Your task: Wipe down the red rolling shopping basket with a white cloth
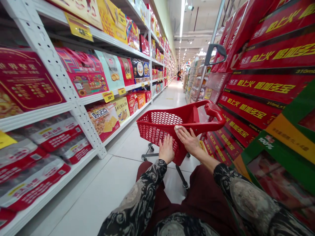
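A red plastic shopping cart on small wheels stands in the aisle in front of me. My left hand rests flat against the cart's near mesh wall, fingers stretched upward. My right hand lies on the cart's near rim, fingers extended, with a small white thing under its fingertips that I cannot make out. The cart's red handle curves up to the right of my right hand. Both my forearms wear dark patterned sleeves.
White shelves packed with red and colourful snack boxes line the left side. Stacked red drink cartons wall the right side, close to the cart. The pale tiled floor runs far down the aisle. A grey hook handle hangs upper right.
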The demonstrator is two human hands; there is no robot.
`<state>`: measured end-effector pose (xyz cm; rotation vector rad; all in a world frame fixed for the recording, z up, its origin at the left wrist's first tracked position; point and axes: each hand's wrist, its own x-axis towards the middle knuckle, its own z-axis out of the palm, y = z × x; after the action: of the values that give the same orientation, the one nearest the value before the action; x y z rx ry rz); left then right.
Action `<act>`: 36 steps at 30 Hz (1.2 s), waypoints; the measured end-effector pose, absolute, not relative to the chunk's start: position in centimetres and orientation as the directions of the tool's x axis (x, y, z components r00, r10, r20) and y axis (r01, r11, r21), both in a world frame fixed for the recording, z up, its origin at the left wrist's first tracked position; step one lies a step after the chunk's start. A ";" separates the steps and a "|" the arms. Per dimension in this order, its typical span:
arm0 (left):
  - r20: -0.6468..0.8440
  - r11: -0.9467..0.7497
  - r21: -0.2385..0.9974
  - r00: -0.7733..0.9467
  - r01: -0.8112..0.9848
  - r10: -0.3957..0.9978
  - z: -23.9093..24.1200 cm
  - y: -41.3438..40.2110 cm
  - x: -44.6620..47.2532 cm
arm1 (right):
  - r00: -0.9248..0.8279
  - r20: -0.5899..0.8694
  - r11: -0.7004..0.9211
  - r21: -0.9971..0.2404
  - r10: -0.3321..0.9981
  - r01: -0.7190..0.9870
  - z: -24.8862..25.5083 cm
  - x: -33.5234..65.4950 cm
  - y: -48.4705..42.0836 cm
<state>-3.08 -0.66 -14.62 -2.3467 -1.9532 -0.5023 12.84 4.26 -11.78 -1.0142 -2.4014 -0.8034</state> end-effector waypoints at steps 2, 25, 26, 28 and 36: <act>0.279 -0.207 0.165 0.155 0.964 0.948 -14.9 -0.8 -3.4 | -0.670 0.514 0.578 0.355 0.536 0.735 -13.6 12.9 3.9; 0.239 -0.179 0.155 0.139 0.972 0.961 -13.5 -0.9 -3.7 | -0.552 0.646 0.499 0.291 0.527 0.817 -7.4 17.4 6.2; 0.236 -0.176 0.153 0.137 0.972 0.962 -13.6 -1.0 -3.6 | -0.557 0.643 0.501 0.294 0.526 0.814 -7.3 17.9 6.4; 0.239 -0.177 0.146 0.139 0.973 0.961 -13.9 -1.0 -3.7 | -0.577 0.631 0.518 0.305 0.519 0.799 -7.1 19.0 6.8; 0.254 -0.163 0.139 0.124 0.977 0.959 -14.5 -1.0 -4.0 | -0.542 0.646 0.500 0.274 0.538 0.822 -7.7 23.2 8.1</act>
<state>-4.02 -0.97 -14.55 -2.3082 -1.9912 -0.4414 23.18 8.13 -7.69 -1.1163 -2.2629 -0.7822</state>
